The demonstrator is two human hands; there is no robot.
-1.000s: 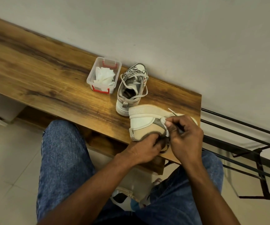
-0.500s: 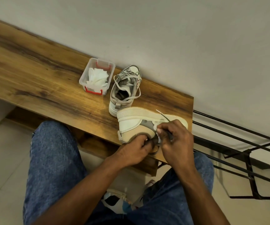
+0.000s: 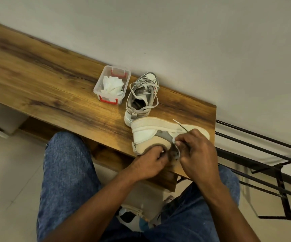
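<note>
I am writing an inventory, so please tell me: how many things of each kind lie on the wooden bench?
Shoes: 2 (upright shoe, tipped shoe)
Box: 1
Tissue wad: 1
Total: 4

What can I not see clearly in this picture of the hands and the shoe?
Head view only.
Lace holes of the near shoe: covered by both hands.
Fingertips of the left hand: curled out of sight.
Most of the lace: inside the right hand.
Bench, left end: cut by the edge.
</note>
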